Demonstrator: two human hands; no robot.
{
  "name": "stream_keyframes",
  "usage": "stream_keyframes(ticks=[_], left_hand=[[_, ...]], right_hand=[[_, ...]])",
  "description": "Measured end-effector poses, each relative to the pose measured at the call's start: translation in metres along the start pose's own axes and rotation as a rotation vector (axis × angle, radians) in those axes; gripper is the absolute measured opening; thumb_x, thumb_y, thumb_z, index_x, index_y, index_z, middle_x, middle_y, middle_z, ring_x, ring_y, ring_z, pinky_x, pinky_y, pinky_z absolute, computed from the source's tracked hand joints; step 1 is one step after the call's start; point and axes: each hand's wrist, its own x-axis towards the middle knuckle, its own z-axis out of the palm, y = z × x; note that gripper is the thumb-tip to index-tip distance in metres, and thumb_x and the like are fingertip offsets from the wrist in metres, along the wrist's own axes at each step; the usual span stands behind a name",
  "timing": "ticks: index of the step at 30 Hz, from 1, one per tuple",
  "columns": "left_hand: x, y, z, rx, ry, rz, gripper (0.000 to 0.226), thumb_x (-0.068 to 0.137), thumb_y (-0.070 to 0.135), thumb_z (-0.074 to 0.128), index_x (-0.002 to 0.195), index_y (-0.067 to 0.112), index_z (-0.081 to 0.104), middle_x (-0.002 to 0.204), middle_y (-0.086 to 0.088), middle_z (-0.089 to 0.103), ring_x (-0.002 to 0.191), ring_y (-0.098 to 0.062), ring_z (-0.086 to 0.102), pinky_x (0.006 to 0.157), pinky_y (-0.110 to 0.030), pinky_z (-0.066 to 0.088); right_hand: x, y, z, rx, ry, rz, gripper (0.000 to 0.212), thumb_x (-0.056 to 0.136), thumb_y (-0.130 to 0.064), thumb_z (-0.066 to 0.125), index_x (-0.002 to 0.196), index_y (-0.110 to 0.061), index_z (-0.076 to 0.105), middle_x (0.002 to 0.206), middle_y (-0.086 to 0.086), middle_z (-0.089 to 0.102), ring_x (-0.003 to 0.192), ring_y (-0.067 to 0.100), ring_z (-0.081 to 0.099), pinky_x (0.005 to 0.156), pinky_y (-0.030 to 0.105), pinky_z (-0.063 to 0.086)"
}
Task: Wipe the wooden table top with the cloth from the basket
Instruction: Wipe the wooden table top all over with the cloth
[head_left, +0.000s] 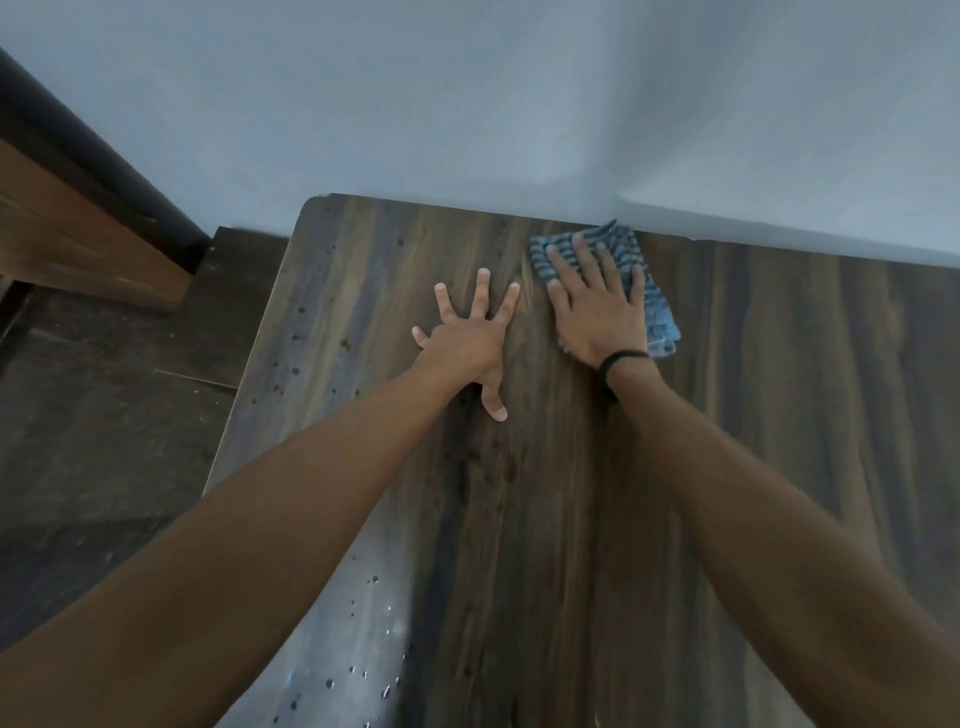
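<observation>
Wiping in progress. My right hand (597, 312) pressed the blue striped cloth (658, 318) flat on the bench (779, 426) at its far edge, just beside the wall (467, 104); its fingers (583, 255) were straight and close together, curled round nothing. My left hand (460, 345) lay on bare wood just left of the cloth, fingers spread wide. Droplets (363, 670) at the near left suggested that much of the surface was not yet wiped.

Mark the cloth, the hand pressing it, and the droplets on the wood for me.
cloth (661, 323): head view, striped blue fold showing beside the hand.
right hand (597, 310): head view, back of the hand, flat on the cloth.
droplets (374, 579): head view, one shiny drop, near left.
</observation>
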Motion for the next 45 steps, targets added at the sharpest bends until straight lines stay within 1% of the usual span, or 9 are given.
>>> stream_keyframes(ticks=[5,9,13,20,22,27,35,41,45], left_hand=[[-0.003,-0.035,-0.006,-0.056,0.018,0.08,0.157,0.059,0.048,0.094,0.15,0.035,-0.033,0.15,0.002,-0.052,0.141,-0.045,-0.037,0.114,-0.074,0.006],[-0.01,-0.076,-0.016,-0.057,0.047,-0.024,0.154,0.061,0.049,0.092,0.149,0.037,-0.034,0.149,0.003,-0.053,0.139,-0.043,-0.041,0.112,-0.074,0.0],[-0.005,-0.081,-0.008,-0.019,-0.004,-0.012,0.157,0.063,0.046,0.093,0.147,0.034,-0.039,0.147,0.0,-0.055,0.14,-0.048,-0.038,0.112,-0.077,0.005],[-0.002,-0.081,-0.006,-0.023,0.012,-0.017,0.158,0.06,0.046,0.093,0.147,0.035,-0.038,0.149,0.001,-0.053,0.141,-0.048,-0.036,0.112,-0.077,0.008],[-0.003,-0.081,-0.004,-0.028,0.01,-0.014,0.158,0.06,0.046,0.094,0.147,0.035,-0.038,0.148,0.001,-0.054,0.141,-0.048,-0.036,0.112,-0.077,0.008],[0.0,-0.081,-0.005,-0.049,0.028,-0.015,0.159,0.059,0.045,0.094,0.148,0.035,-0.037,0.148,0.001,-0.054,0.14,-0.047,-0.037,0.112,-0.077,0.006],[0.0,-0.084,-0.002,-0.026,0.031,-0.011,0.159,0.058,0.048,0.094,0.148,0.036,-0.037,0.151,0.002,-0.051,0.142,-0.047,-0.036,0.112,-0.077,0.008],[0.002,-0.082,-0.005,-0.034,0.015,-0.018,0.159,0.058,0.048,0.094,0.147,0.036,-0.038,0.149,0.003,-0.053,0.141,-0.046,-0.037,0.112,-0.077,0.007],[0.003,-0.082,-0.006,-0.036,0.02,-0.01,0.159,0.058,0.047,0.094,0.147,0.036,-0.037,0.15,0.003,-0.053,0.141,-0.046,-0.037,0.111,-0.077,0.006]], right_hand=[[-0.108,-0.022,0.031,-0.034,0.005,0.001,0.055,0.105,-0.052,0.011,0.159,-0.044,0.006,0.168,-0.013,-0.001,0.155,0.014,-0.004,0.123,0.055,-0.004],[-0.145,-0.028,0.038,-0.077,-0.051,-0.075,0.054,0.106,-0.052,0.013,0.159,-0.046,0.006,0.168,-0.016,-0.002,0.155,0.013,-0.004,0.124,0.054,-0.001],[-0.095,-0.015,0.023,-0.116,-0.041,-0.108,0.053,0.105,-0.053,0.012,0.158,-0.048,0.007,0.168,-0.017,0.004,0.155,0.011,0.0,0.124,0.053,-0.001],[0.034,-0.02,-0.006,0.019,0.0,0.123,0.053,0.105,-0.052,0.014,0.158,-0.047,0.009,0.168,-0.016,-0.001,0.155,0.013,-0.004,0.123,0.056,-0.007],[0.024,-0.031,-0.002,0.032,-0.009,0.119,0.054,0.105,-0.051,0.014,0.159,-0.046,0.008,0.168,-0.014,-0.002,0.155,0.014,-0.005,0.122,0.057,-0.007],[-0.053,-0.042,0.013,-0.101,-0.083,-0.16,0.053,0.106,-0.053,0.014,0.158,-0.048,0.008,0.167,-0.019,0.003,0.155,0.011,-0.001,0.124,0.052,-0.005],[0.028,-0.038,0.003,0.027,0.015,0.124,0.054,0.106,-0.05,0.017,0.159,-0.045,0.01,0.168,-0.015,0.001,0.155,0.013,-0.002,0.122,0.056,-0.006],[-0.086,-0.055,0.03,-0.108,-0.036,-0.127,0.054,0.106,-0.052,0.014,0.159,-0.045,0.006,0.167,-0.016,0.001,0.155,0.012,0.0,0.124,0.053,-0.002],[-0.047,-0.031,0.014,-0.109,-0.033,-0.095,0.051,0.106,-0.053,0.015,0.157,-0.049,0.009,0.167,-0.018,0.005,0.155,0.011,0.002,0.123,0.052,-0.002]])
